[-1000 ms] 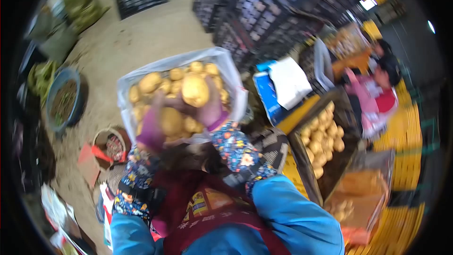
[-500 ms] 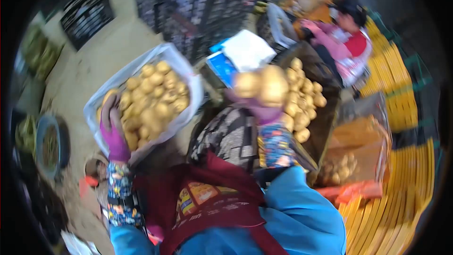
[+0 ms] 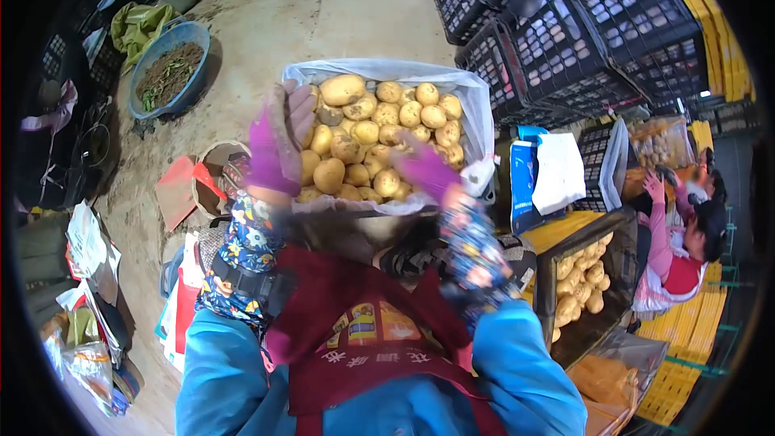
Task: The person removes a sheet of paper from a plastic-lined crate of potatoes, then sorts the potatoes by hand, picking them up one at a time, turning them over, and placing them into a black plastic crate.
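Note:
A crate lined with white plastic (image 3: 478, 109) stands in front of me, full of yellow potatoes (image 3: 365, 131), some with soil on them. My left hand (image 3: 278, 141), in a purple glove with dirty fingers, is at the crate's left side with its fingers stretched out beside the potatoes. Over the right part of the pile is my right hand (image 3: 426, 165), in a matching purple glove. Its fingers are smeared by motion, and I cannot make out whether it grips a potato. To my right, a tilted dark crate (image 3: 609, 307) contains more potatoes (image 3: 581, 278).
Black crates full of potatoes (image 3: 557, 40) are stacked at the back right. A blue tub (image 3: 203, 73) of soil and leaves stands at the left. White paper (image 3: 559, 173) lies right of the lined crate. A co-worker in pink sleeves (image 3: 658, 234) sits farther right.
My view has turned to the right and the lined crate is now centred. My right hand has moved from the dark crate, where it carried potatoes, to the lined crate. My left hand stays at its left side.

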The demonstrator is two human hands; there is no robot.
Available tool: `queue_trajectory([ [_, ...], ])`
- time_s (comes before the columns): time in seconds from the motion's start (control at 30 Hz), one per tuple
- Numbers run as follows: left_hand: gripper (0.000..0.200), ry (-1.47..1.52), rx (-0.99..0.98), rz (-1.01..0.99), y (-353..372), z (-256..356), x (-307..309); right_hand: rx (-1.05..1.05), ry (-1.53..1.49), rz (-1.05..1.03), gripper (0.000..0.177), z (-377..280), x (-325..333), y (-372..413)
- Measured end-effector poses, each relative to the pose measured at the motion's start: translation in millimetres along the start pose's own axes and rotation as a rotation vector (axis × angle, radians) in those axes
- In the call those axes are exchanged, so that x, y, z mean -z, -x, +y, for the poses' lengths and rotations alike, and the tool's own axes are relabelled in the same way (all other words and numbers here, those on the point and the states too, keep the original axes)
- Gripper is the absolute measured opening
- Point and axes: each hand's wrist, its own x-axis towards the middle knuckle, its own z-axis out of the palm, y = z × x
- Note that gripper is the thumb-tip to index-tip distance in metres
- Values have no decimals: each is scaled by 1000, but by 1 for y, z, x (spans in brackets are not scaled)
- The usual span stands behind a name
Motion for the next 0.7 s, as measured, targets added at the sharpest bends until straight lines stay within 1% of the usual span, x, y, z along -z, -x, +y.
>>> queue_trajectory([
  [0.03, 59, 7, 13, 1, 1, 2, -4, 27, 130, -10, 86, 14, -36, -44],
  [0.1, 59, 19, 40, -2, 5, 6, -13, -87, 127, -10, 72, 36, -94, -107],
  [0.13, 57, 29, 84, 30, 6, 9, -17, -52, 151, -2, 69, 51, -111, -126],
  [0.17, 57, 36, 73, -4, 5, 8, -15, -20, 173, 4, 65, 60, -122, -136],
  [0.2, 57, 40, 66, -39, 6, 3, -9, -59, 28, -28, 56, 52, -118, -131],
  [0.23, 57, 45, 64, -78, 6, -4, -4, 7, -28, 3, 54, 45, -114, -119],
  [0.27, 61, -71, 92, -24, 6, -10, 1, 77, -78, 35, 53, 36, -105, -103],
  [0.3, 63, -99, 159, 18, 8, -10, -1, 149, -122, 66, 52, 28, -95, -91],
  [0.33, 64, -126, 236, 61, 12, -12, -9, 326, -90, 109, 62, 21, -84, -79],
  [0.37, 66, -160, 319, 97, 17, -15, -16, 437, -46, 151, 61, 15, -73, -64],
  [0.4, 59, -242, 451, 124, 15, -27, -20, 547, -5, 200, 60, -5, -59, -43],
  [0.43, 54, -161, 516, 6, 20, -28, -24, 663, 40, 255, 60, -23, -45, -28],
  [0.47, 50, -81, 582, -114, 29, -30, -26, 764, 115, 329, 52, -34, -37, -19],
  [0.53, 40, 40, 626, -259, 37, -33, -39, 670, 240, 359, 47, -41, -23, -2],
  [0.57, 41, 37, 613, -323, 36, -40, -39, 623, 299, 372, 44, -41, -17, 3],
  [0.63, 43, 37, 573, -442, 34, -52, -34, 638, 217, 468, 37, -17, -11, -6],
  [0.67, 47, 63, 594, -388, 38, -51, -38, 644, 173, 511, 34, 0, -10, -15],
  [0.7, 47, 91, 586, -422, 43, -50, -42, 651, 128, 551, 31, 2, -9, -15],
])
